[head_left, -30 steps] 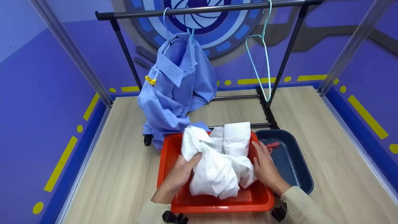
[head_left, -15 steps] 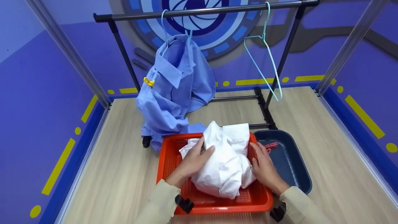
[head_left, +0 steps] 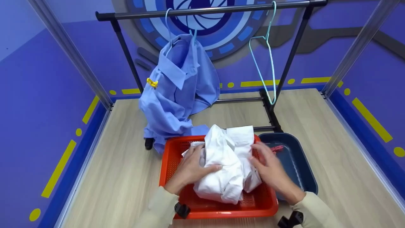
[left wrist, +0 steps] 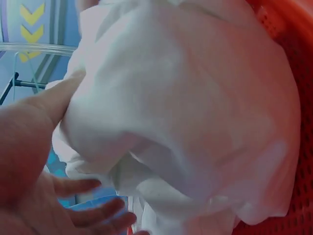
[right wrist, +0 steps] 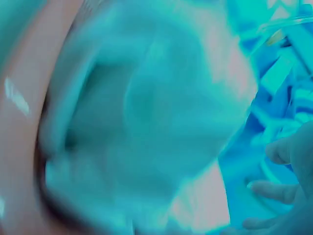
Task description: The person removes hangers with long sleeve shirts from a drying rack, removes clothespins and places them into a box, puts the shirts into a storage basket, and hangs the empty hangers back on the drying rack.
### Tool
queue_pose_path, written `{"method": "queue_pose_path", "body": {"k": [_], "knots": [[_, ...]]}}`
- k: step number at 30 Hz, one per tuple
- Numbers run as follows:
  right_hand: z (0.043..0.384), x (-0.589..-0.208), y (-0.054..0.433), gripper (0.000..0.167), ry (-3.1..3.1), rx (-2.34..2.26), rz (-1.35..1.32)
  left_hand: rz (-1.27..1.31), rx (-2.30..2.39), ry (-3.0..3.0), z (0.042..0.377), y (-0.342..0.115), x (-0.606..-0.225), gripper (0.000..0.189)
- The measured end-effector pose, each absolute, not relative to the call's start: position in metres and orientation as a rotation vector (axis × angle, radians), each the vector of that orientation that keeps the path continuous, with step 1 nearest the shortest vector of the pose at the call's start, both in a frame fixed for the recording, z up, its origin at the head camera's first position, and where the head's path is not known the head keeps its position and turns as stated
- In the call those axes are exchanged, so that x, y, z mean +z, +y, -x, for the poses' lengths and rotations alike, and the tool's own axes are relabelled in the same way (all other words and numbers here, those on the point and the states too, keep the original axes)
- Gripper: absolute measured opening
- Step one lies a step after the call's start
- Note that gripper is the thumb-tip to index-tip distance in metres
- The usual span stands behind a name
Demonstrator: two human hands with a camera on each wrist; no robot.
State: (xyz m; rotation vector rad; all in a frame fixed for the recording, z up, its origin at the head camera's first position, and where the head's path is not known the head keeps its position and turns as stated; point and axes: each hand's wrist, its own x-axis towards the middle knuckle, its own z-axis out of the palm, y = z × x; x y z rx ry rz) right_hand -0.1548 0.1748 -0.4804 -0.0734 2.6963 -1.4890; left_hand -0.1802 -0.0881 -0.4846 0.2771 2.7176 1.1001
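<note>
A bunched white garment (head_left: 223, 180) lies in the red plastic basket (head_left: 226, 214), partly over its far rim. In the head view my left hand (head_left: 192, 167) is at the garment's left side, thumb laid on the cloth. Its other fingers are spread and loose in the left wrist view, beside the garment (left wrist: 171, 98). My right hand (head_left: 272, 171) is over the basket's right edge, fingers apart, close to the cloth. The right wrist view is blurred, but it shows that hand (right wrist: 288, 181) clear of the fabric, with nothing between its fingers.
A light blue shirt (head_left: 180, 95) hangs on the black rack (head_left: 208, 10), a yellow clip (head_left: 152, 83) on it. To its right hangs a bare hanger (head_left: 270, 63). A dark tray (head_left: 292, 164) with red clothespins (head_left: 277, 148) stands beside the basket.
My left hand has moved right, bringing the garment's raised end toward the basket's middle, and its fingers have since loosened. My right hand has lifted off the cloth slightly. The bare hanger swings.
</note>
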Motion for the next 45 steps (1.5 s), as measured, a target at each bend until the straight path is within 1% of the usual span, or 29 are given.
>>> {"method": "queue_pose_path", "body": {"k": [1, 5, 6, 9, 12, 14, 18, 21, 23, 26, 29, 33, 39, 42, 45], "knots": [[0.154, -0.479, 0.169, 0.055, 2.636, -1.51, 0.057, -0.261, 1.075, 2.74, 0.181, -0.089, -0.486, 0.099], [0.157, -0.481, 0.155, 0.092, 2.426, -1.477, -0.083, -0.218, 1.035, 2.723, 0.186, -0.091, -0.492, 0.105], [0.159, -0.482, 0.153, 0.098, 2.395, -1.462, -0.117, -0.222, 1.037, 2.707, 0.187, -0.091, -0.494, 0.105], [0.166, -0.489, 0.151, 0.109, 2.313, -1.448, -0.208, -0.216, 1.081, 2.634, 0.191, -0.093, -0.501, 0.1], [0.172, -0.497, 0.149, 0.112, 2.211, -1.472, -0.275, -0.201, 1.147, 2.534, 0.195, -0.093, -0.51, 0.096], [0.174, -0.503, 0.148, 0.112, 2.138, -1.481, -0.31, -0.195, 1.196, 2.457, 0.196, -0.092, -0.517, 0.094], [0.178, -0.514, 0.147, 0.107, 2.056, -1.499, -0.332, -0.165, 1.273, 2.332, 0.198, -0.091, -0.527, 0.096], [0.182, -0.521, 0.146, 0.101, 2.039, -1.536, -0.333, -0.141, 1.315, 2.261, 0.201, -0.09, -0.53, 0.1], [0.184, -0.525, 0.143, 0.094, 2.024, -1.578, -0.304, -0.147, 1.335, 2.216, 0.203, -0.091, -0.532, 0.101], [0.185, -0.531, 0.138, 0.083, 1.987, -1.65, -0.228, -0.171, 1.36, 2.146, 0.205, -0.093, -0.533, 0.096], [0.184, -0.534, 0.132, 0.075, 1.889, -1.744, -0.14, -0.217, 1.416, 2.065, 0.206, -0.095, -0.533, 0.084], [0.177, -0.536, 0.122, 0.065, 1.742, -1.886, -0.058, -0.323, 1.492, 1.958, 0.208, -0.095, -0.526, 0.067], [0.162, -0.529, 0.106, 0.06, 1.645, -2.029, -0.064, -0.526, 1.389, 2.047, 0.212, -0.097, -0.496, 0.057], [0.152, -0.522, 0.098, 0.056, 1.529, -2.048, -0.035, -0.744, 1.213, 2.181, 0.215, -0.1, -0.478, 0.053], [0.141, -0.517, 0.089, 0.051, 1.457, -2.029, 0.022, -1.016, 0.975, 2.285, 0.218, -0.102, -0.46, 0.038]]}}
